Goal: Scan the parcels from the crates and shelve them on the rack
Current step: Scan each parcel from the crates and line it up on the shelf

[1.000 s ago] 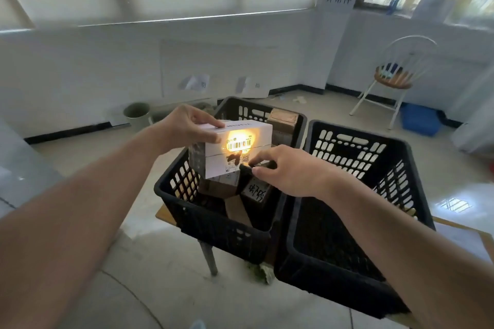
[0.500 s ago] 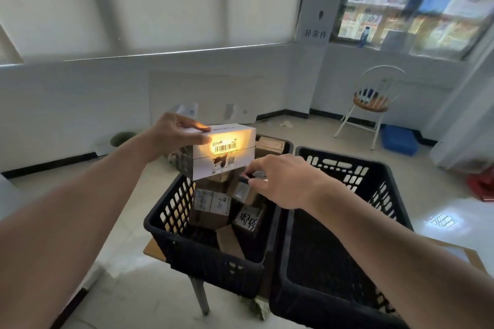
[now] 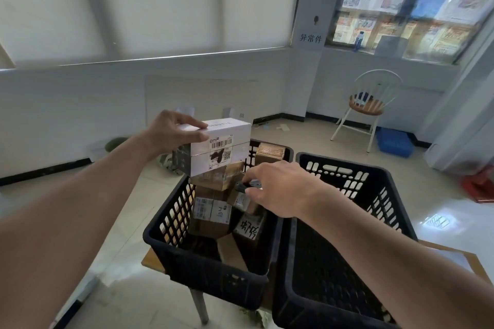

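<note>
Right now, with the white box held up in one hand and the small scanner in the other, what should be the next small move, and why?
Probably carry the white box away toward the rack. The left hand holds it clear above the left crate, its barcode label faces the scanner in the right hand, and no scan light shows on the label, so scanning seems finished.

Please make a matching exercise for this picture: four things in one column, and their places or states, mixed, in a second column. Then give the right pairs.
1. white box
2. scanner
3. chair
4. blue tray

a. on the floor near the chair
b. held in the left hand above the left crate
c. by the far wall under the window
d. pinched in the right hand

Pairs: 1-b, 2-d, 3-c, 4-a
</note>
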`<state>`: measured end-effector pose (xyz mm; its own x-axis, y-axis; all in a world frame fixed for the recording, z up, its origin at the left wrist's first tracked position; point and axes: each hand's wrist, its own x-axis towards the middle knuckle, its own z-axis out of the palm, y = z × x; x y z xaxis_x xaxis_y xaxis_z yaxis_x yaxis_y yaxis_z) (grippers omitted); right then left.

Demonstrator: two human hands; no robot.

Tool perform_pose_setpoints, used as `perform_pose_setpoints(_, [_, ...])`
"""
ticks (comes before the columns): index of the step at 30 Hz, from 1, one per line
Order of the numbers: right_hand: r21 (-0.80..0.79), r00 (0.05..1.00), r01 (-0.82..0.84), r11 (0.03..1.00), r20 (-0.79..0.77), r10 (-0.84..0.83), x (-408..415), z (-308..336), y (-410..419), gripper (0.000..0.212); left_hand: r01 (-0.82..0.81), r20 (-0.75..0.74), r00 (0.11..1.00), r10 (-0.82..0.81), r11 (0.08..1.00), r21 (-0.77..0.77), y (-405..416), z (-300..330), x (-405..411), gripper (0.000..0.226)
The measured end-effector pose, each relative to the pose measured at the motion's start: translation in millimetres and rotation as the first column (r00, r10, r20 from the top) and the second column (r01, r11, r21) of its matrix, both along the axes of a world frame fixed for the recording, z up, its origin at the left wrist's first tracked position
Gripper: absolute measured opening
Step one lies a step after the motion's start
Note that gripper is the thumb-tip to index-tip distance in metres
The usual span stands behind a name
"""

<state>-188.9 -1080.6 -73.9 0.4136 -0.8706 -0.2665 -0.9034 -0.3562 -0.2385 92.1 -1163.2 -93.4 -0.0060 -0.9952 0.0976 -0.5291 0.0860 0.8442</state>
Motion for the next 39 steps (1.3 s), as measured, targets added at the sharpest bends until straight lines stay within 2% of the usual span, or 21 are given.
perform_pose_setpoints(5, [-0.013, 0.999, 0.041, 0.999, 0.016, -0.041, 2, 0, -6, 0.031, -0.002, -0.004, 1.000, 0.002, 1.000, 0.009, -3, 0, 5, 0.030])
perform_pose_setpoints(7, [-0.028, 0.995, 0.063, 0.998, 0.079, -0.061, 3, 4, -7, 0.030, -0.008, -0.035, 0.999, 0.009, 1.000, 0.013, -4, -1, 6, 0.034])
perform_pose_setpoints(9, [-0.026, 0.967, 0.124, 0.992, 0.226, -0.115, 3, 9, -8, 0.030, -0.018, -0.114, 0.993, 0.021, 0.999, 0.031, -4, 0, 8, 0.043])
perform_pose_setpoints(12, [0.010, 0.826, 0.270, 0.963, 0.512, -0.237, 8, 9, -15, 0.035, 0.005, -0.242, 0.970, 0.009, 0.998, 0.057, -1, 4, 11, 0.050])
perform_pose_setpoints(15, [0.038, 0.647, 0.403, 0.915, 0.695, -0.314, 26, 2, -25, 0.041, 0.020, -0.373, 0.928, 0.007, 0.998, 0.067, 3, 11, 10, 0.049])
perform_pose_setpoints(18, [0.054, 0.510, 0.515, 0.856, 0.784, -0.355, 50, -6, -36, 0.044, 0.004, -0.452, 0.891, 0.030, 0.997, 0.073, 6, 17, 12, 0.049])
perform_pose_setpoints(20, [0.121, 0.403, 0.563, 0.817, 0.823, -0.400, 64, -8, -43, 0.042, 0.012, -0.492, 0.870, 0.025, 0.997, 0.072, 7, 21, 17, 0.049])
perform_pose_setpoints(23, [0.197, 0.293, 0.589, 0.784, 0.852, -0.434, 83, -9, -51, 0.042, 0.098, -0.555, 0.831, -0.038, 0.992, 0.078, 10, 25, 28, 0.052])
perform_pose_setpoints(25, [0.159, 0.300, 0.608, 0.778, 0.861, -0.410, 94, -8, -54, 0.043, 0.168, -0.578, 0.810, -0.096, 0.983, 0.073, 14, 25, 36, 0.059])
perform_pose_setpoints(30, [0.127, 0.266, 0.630, 0.766, 0.891, -0.367, 123, 2, -58, 0.043, 0.239, -0.494, 0.847, -0.197, 0.971, 0.022, 23, 24, 56, 0.071])
perform_pose_setpoints(34, [0.050, 0.318, 0.597, 0.801, 0.902, -0.293, 136, 4, -61, 0.044, 0.267, -0.505, 0.833, -0.226, 0.964, 0.009, 32, 28, 70, 0.081])
perform_pose_setpoints(39, [-0.011, 0.359, 0.508, 0.861, 0.912, -0.200, 139, 9, -63, 0.048, 0.131, -0.482, 0.870, -0.105, 0.991, 0.021, 51, 33, 77, 0.080])
